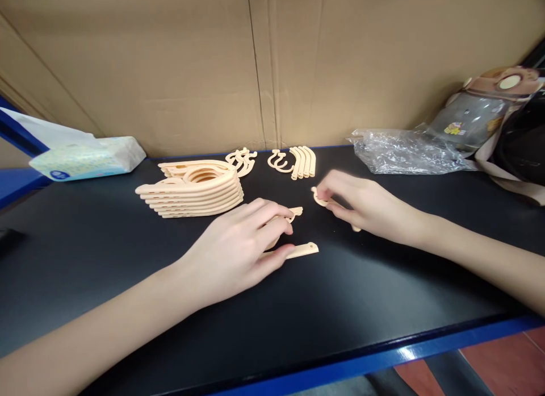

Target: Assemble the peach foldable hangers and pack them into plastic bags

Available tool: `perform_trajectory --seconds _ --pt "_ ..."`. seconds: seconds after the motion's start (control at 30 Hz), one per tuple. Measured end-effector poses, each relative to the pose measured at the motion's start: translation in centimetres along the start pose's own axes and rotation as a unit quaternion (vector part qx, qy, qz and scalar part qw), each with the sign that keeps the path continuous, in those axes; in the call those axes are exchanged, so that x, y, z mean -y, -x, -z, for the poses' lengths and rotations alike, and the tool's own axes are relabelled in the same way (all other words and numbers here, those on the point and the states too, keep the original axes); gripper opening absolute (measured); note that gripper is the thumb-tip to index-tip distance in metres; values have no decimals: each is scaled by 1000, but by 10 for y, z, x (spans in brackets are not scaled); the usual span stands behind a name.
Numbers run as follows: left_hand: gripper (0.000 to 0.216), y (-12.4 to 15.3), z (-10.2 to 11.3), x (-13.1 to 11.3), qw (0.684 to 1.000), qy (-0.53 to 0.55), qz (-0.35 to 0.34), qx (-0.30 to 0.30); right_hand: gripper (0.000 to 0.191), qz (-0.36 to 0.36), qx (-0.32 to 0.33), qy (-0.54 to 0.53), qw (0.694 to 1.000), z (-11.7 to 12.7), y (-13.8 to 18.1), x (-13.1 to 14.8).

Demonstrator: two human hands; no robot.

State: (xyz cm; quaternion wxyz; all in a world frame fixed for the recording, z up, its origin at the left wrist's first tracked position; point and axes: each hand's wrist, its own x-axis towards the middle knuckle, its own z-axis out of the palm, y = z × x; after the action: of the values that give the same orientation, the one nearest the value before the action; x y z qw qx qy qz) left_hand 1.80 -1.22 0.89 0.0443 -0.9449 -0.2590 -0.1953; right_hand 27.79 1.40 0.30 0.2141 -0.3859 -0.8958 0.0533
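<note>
My left hand [251, 240] is closed over a cream plastic hanger part [307, 249] at the middle of the black table. The part's straight end shows past my thumb, and another end shows beyond my fingertips; my hand hides the rest. To the right, my right hand [357, 201] pinches a small curved cream hanger hook [317, 197] just above the table. Under that palm the tip of another cream piece [356, 228] peeks out, and I cannot tell whether it is held. Left of my left hand lies a stack of cream hangers [191, 194].
Behind the hands lie loose hooks [242, 160], two more hooks [280, 161] and several curved arm pieces [303, 162]. A tissue pack [89, 160] sits at left. Crumpled clear plastic [404, 151], a bottle [472, 115] and a dark bag [523, 140] stand at right. Cardboard [170, 66] backs the table.
</note>
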Motion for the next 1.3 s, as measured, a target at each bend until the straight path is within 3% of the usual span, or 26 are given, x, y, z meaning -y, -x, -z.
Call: perform_trajectory --seconds 0.17,0.33,0.47,0.63,1.0,1.3 --pt "19 1 -6 -1 994 73 19 81 31 31 19 -24 999 -2 0 2" --pt "15 2 -9 2 987 95 35 126 15 35 -33 -58 997 -3 -1 3" --pt "15 2 -9 3 988 101 37 115 16 -6 -52 23 998 -3 -1 5" --pt "16 0 -11 5 987 102 57 108 30 -38 -22 126 991 -5 0 4" --pt "16 0 -12 6 986 123 64 93 8 -31 -23 87 995 -4 -1 7" --pt "15 0 -11 5 986 123 80 84 15 -15 -14 25 999 0 1 15"
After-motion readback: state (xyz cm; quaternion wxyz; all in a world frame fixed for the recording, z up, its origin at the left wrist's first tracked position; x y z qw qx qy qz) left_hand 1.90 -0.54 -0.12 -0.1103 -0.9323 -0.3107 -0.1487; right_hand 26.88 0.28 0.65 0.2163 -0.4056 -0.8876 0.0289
